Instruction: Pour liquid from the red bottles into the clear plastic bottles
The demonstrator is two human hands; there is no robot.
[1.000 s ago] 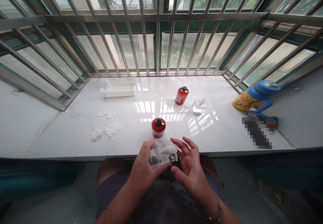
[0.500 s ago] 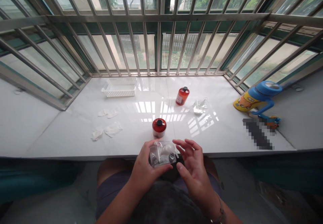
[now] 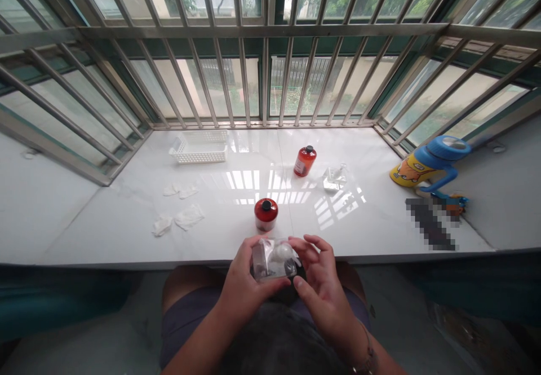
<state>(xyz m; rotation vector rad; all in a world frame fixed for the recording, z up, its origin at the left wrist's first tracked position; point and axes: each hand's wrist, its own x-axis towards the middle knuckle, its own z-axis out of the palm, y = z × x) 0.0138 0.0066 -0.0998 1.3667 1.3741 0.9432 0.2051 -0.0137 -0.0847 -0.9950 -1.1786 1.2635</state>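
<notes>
My left hand (image 3: pixel 242 276) is closed around a small clear plastic package (image 3: pixel 262 262) just in front of the table's near edge. Inside or on the package are a round whitish piece and something dark, too small to make out. My right hand (image 3: pixel 320 270) is at the package's right side, fingers curved and apart, thumb below; whether its fingertips touch the package I cannot tell. Right behind the package stands a red bottle with a black cap (image 3: pixel 266 214). Farther back is a second red bottle (image 3: pixel 305 161) with a pale label, beside another clear package (image 3: pixel 335 179).
A white perforated basket (image 3: pixel 200 147) stands at the back left. Crumpled white tissues or wrappers (image 3: pixel 189 217) lie on the left of the white tabletop (image 3: pixel 122 223). A yellow and blue flask (image 3: pixel 426 160) and a pixelated dark object (image 3: pixel 431 225) are at the right. Metal window bars (image 3: pixel 270 27) run behind.
My right hand has moved slightly left, closer to the package. The package in my left hand has shifted and turned a little. The things on the table stay put.
</notes>
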